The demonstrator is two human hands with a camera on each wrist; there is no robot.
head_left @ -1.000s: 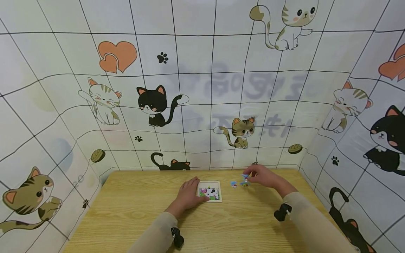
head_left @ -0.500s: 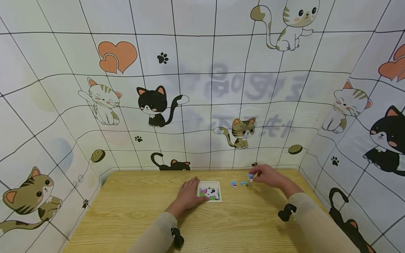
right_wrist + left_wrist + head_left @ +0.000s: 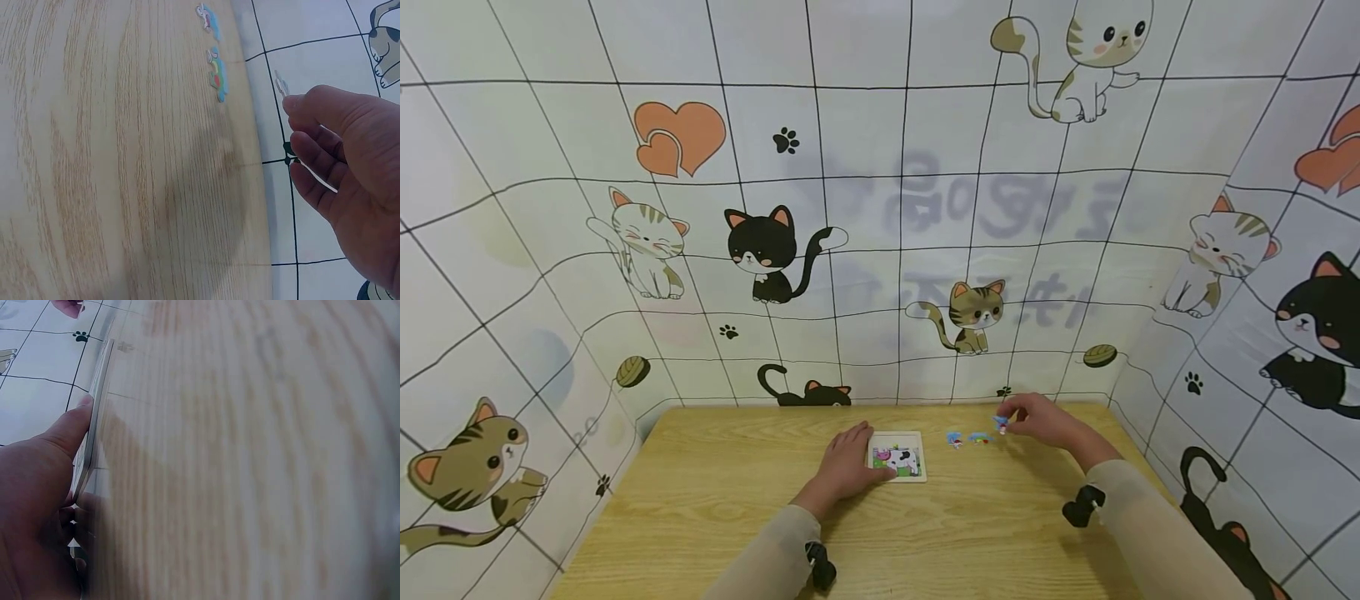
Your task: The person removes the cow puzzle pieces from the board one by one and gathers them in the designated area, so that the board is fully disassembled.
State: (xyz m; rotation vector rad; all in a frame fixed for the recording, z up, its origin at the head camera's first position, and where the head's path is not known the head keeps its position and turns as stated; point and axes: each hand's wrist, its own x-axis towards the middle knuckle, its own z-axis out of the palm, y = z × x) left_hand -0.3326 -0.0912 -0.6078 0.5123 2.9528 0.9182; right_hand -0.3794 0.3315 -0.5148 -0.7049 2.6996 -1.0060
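A light puzzle board (image 3: 911,479) with a cow picture lies on the table at the middle in the head view. My left hand (image 3: 846,465) rests at its left side, thumb along the near edge and the other fingers stretched along the left edge. In the left wrist view the thumb (image 3: 70,428) touches the edge of the thin board (image 3: 94,419). My right hand (image 3: 1037,419) pinches a small blue puzzle piece (image 3: 1001,423) between thumb and fingertips, raised over the table in the right wrist view. Two more puzzle pieces, one blue-and-red (image 3: 954,438) and one blue-and-green (image 3: 980,437), lie between board and right hand.
The wooden table (image 3: 737,500) ends at a white cloth wall (image 3: 865,208) with a grid and cartoon cats, just behind the hands. Similar cloth stands at both sides. A black wrist camera (image 3: 1083,505) sits on the right sleeve, another (image 3: 821,565) on the left.
My right hand has lifted one piece from over the blue-and-green one and carried it right, leaving the two loose pieces where they lay. The left hand and board have stayed put.
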